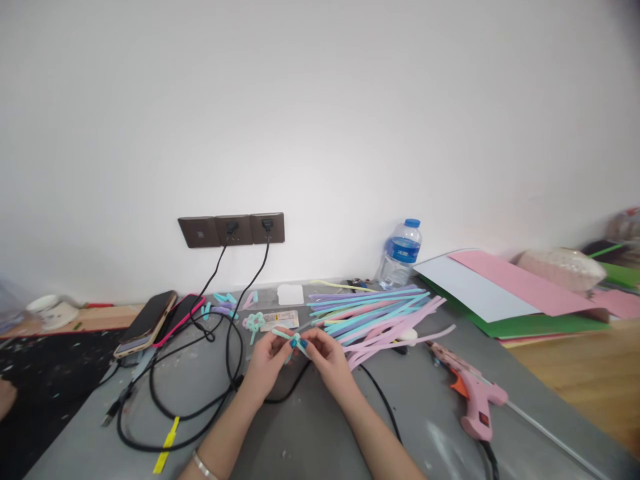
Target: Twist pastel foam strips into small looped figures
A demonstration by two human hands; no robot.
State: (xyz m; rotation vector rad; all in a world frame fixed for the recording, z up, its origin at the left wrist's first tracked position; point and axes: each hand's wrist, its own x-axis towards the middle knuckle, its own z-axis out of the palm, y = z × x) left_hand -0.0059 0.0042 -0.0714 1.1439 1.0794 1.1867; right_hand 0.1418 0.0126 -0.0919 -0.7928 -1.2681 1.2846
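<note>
Both grips are closed on the same small thing. The fingertips of the left hand (267,363) and the right hand (327,360) pinch a short blue strip (296,343) between them, low in the centre of the frame, just above the grey bench (310,433). The strip looks bent into a small loop or bow. Whether its ends are fastened I cannot tell.

Just above and left of the hands a mint looped figure (254,323) lies on the bench, and it looks like a finished piece of the same kind. A few short cut bits (224,299) lie a little further up and left. Right of centre a large pile of long pastel strips (375,315) lies fanned out and uncut. The pink glue gun (470,393) rests at lower right, apart from both hands.

From this the work seems to be at an early stage: one figure appears made, the one in hand is only partly shaped, and most of the strips are unused.

Further out, black cables (200,393) coil at lower left and run up to the wall sockets (231,230). Two phones (147,323) lie at the left, a water bottle (400,253) stands behind the pile, and coloured sheets (505,293) lie at the right.
</note>
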